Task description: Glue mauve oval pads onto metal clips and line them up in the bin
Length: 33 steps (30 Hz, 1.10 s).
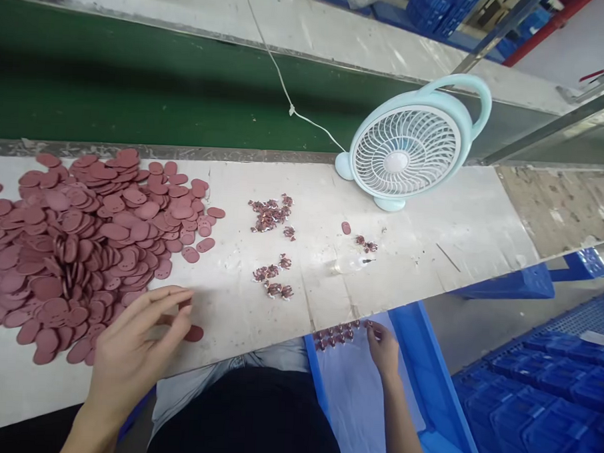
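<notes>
Heap of flat, oval, reddish-brown discs [106, 224], some with small holes: on the pale, worn desk [230, 320], beyond and left of the left fingers, presumably put there for easy reach. Lower layers are hidden; the left margin cuts off the edge.

Left hand [134, 343], bare: over the near edge of the heap, fingers bent, thumb close below the index finger with a narrow gap. Whether anything sits in that gap cannot be told.

Single reddish-brown oval disc [194, 333]: on the desk, just beside the left thumb tip, partly covered by it.

Small clusters of dark-brown and white pieces [271, 215]: right of the left fingers, between the hands, perhaps grouped loosely to stay within reach of both. Individual shapes too small to read.

Rows of small brown-and-white pieces [334, 335]: just left of the right fingers, on a white sheet [349, 395] lining a blue plastic crate [433, 366]; the spacing probably keeps them apart. The desk edge may hide more.

Clear bottle with dark needle tip [350, 263]: beyond the right fingers, on the desk; contents indistinct.

Right hand [384, 353], bare: over the sheet, fingers drawn together at the row's end; whether they grip a piece cannot be told.
</notes>
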{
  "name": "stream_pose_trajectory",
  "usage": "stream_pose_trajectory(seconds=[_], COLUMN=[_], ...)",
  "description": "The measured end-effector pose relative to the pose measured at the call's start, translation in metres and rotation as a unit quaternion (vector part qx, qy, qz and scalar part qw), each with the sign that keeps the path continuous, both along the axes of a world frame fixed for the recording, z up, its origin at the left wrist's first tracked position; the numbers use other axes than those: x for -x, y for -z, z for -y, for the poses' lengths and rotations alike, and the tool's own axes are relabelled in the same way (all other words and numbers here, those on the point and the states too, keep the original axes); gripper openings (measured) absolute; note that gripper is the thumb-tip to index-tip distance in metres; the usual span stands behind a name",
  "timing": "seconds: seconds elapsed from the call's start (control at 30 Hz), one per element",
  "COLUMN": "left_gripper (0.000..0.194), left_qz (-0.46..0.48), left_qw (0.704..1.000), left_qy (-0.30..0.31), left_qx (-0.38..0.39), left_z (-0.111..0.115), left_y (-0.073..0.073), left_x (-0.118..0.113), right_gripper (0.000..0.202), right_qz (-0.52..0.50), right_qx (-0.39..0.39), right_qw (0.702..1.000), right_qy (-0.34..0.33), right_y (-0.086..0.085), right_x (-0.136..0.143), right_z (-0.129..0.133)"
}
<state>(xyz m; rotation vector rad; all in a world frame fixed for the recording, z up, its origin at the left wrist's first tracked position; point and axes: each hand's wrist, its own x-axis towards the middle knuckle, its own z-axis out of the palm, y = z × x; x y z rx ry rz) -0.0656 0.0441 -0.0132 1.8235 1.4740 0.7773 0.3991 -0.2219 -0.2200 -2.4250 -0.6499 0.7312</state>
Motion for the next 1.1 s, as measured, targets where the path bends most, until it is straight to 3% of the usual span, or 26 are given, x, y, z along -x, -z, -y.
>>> stream_pose_trajectory(seconds=[0.17, 0.4, 0.57, 0.7, 0.83, 0.9, 1.0, 1.1], left_gripper=[0.017, 0.022, 0.025, 0.032, 0.032, 0.026, 0.019, 0.018], left_qz=[0.246, 0.341, 0.400, 0.410, 0.419, 0.437, 0.475, 0.509], left_qw=[0.954, 0.898, 0.847, 0.827, 0.815, 0.794, 0.749, 0.713], left_qy=[-0.085, -0.095, -0.128, -0.156, -0.154, -0.157, -0.139, -0.088], left_qx=[0.152, 0.262, 0.327, 0.351, 0.369, 0.392, 0.441, 0.474], left_z=[0.010, 0.017, 0.015, 0.018, 0.028, 0.034, 0.042, 0.049], left_y=[-0.013, 0.002, 0.006, 0.005, 0.001, -0.004, -0.012, -0.016], left_x=[-0.012, -0.010, -0.007, 0.000, -0.002, -0.012, -0.034, -0.051], right_gripper=[0.029, 0.029, 0.026, 0.023, 0.031, 0.038, 0.049, 0.058], right_qz=[0.063, 0.083, 0.065, 0.066, 0.003, -0.097, -0.318, -0.555], right_qx=[0.048, 0.077, 0.031, -0.082, -0.260, -0.330, -0.351, -0.375], right_qw=[0.996, 0.992, 0.997, 0.987, 0.941, 0.914, 0.865, 0.735], right_qy=[-0.049, -0.048, 0.012, 0.124, 0.217, 0.216, 0.167, 0.109], right_y=[0.013, 0.009, -0.013, -0.053, -0.114, -0.144, -0.177, -0.186], right_x=[-0.001, 0.005, 0.015, 0.025, 0.053, 0.078, 0.119, 0.143], right_z=[-0.003, -0.014, -0.029, -0.044, -0.070, -0.089, -0.126, -0.171])
